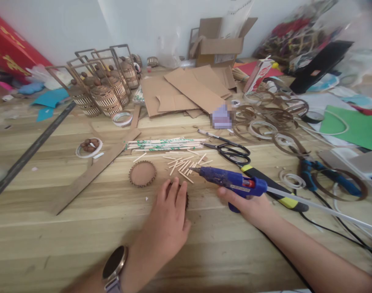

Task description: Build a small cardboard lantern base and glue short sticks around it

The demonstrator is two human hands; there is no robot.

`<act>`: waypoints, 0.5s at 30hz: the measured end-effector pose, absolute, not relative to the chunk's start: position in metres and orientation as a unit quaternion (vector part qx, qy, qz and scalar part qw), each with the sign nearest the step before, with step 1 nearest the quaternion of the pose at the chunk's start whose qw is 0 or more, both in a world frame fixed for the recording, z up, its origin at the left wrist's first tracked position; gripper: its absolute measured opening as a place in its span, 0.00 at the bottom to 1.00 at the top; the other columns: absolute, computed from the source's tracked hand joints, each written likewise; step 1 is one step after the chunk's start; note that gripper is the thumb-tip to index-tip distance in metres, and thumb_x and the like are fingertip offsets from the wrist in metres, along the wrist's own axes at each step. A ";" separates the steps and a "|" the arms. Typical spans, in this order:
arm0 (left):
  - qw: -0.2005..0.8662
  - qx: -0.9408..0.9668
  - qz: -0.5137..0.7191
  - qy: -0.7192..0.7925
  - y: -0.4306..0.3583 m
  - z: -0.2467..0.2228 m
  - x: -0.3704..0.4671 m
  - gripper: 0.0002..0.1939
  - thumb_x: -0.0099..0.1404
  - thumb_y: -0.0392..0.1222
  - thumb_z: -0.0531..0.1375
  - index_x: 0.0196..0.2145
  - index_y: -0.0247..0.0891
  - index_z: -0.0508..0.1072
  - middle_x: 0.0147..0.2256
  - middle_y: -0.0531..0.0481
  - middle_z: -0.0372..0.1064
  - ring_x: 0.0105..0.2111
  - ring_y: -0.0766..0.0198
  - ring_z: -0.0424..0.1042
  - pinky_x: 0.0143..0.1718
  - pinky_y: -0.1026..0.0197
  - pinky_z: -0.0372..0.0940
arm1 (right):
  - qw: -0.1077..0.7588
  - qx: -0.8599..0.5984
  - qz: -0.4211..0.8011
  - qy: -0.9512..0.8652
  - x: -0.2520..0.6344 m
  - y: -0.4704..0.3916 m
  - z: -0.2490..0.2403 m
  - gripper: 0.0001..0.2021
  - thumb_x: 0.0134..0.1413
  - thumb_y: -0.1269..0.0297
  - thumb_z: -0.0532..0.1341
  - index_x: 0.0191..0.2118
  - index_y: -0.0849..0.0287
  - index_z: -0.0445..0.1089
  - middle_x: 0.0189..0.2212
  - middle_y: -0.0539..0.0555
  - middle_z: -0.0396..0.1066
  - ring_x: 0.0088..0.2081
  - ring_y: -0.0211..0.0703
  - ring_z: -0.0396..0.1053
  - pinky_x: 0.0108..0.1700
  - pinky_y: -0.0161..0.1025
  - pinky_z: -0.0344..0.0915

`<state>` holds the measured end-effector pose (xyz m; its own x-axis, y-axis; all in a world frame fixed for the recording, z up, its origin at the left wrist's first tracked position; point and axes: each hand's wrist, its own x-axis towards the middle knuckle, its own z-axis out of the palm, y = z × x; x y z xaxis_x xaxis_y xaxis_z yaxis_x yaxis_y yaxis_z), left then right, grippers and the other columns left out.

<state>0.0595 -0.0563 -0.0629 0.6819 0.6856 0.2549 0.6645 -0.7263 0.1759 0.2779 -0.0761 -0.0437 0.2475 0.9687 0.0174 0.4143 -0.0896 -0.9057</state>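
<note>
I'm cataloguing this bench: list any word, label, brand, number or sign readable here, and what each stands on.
Nothing reads clearly enough to quote.
Red banner: yellow characters, blurred.
White paper-wrapped sticks: green print, too small.
Blue plastic glue gun: pale label, too small.
Brown cardboard box: label too blurred.
Red-and-white carton: too blurred.
Long black object: tiny label, unreadable.

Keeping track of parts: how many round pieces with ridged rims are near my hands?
2: a fully visible piece left of the stick pile, and a mostly covered piece under the left hand. More might be hidden there.
</note>
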 end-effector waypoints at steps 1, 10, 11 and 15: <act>0.033 0.917 0.153 0.368 -0.057 -0.063 0.060 0.36 0.54 0.31 0.56 0.61 0.24 0.54 0.59 0.29 0.62 0.59 0.38 0.61 0.59 0.37 0.61 | 0.427 -0.660 0.326 -0.525 0.278 -0.076 -0.043 0.16 0.44 0.46 0.65 0.26 0.54 0.74 0.22 0.50 0.72 0.25 0.45 0.70 0.28 0.39 0.69; 0.076 0.915 0.130 0.373 -0.052 -0.065 0.057 0.38 0.54 0.31 0.57 0.63 0.28 0.54 0.62 0.30 0.59 0.62 0.38 0.57 0.61 0.36 0.58 | 0.429 -0.634 0.358 -0.535 0.276 -0.076 -0.039 0.14 0.46 0.48 0.64 0.32 0.53 0.75 0.23 0.50 0.73 0.27 0.46 0.71 0.28 0.38 0.69; 0.088 0.916 0.127 0.369 -0.050 -0.065 0.055 0.38 0.54 0.31 0.56 0.63 0.28 0.54 0.62 0.31 0.59 0.63 0.40 0.57 0.61 0.37 0.59 | 0.429 -0.632 0.361 -0.535 0.276 -0.075 -0.039 0.14 0.46 0.48 0.64 0.32 0.53 0.75 0.24 0.50 0.73 0.28 0.46 0.72 0.28 0.39 0.69; 0.128 0.917 0.111 0.362 -0.043 -0.063 0.050 0.38 0.54 0.31 0.57 0.63 0.27 0.56 0.63 0.31 0.58 0.64 0.40 0.54 0.62 0.36 0.58 | 0.433 -0.635 0.358 -0.530 0.275 -0.075 -0.039 0.14 0.45 0.49 0.65 0.31 0.53 0.75 0.25 0.50 0.74 0.30 0.47 0.72 0.29 0.39 0.70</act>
<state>0.0498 -0.0427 -0.0628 0.7133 0.6919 0.1116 0.6348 -0.7053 0.3156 0.2754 -0.0746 -0.0389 0.1827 0.9832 0.0040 0.3630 -0.0636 -0.9296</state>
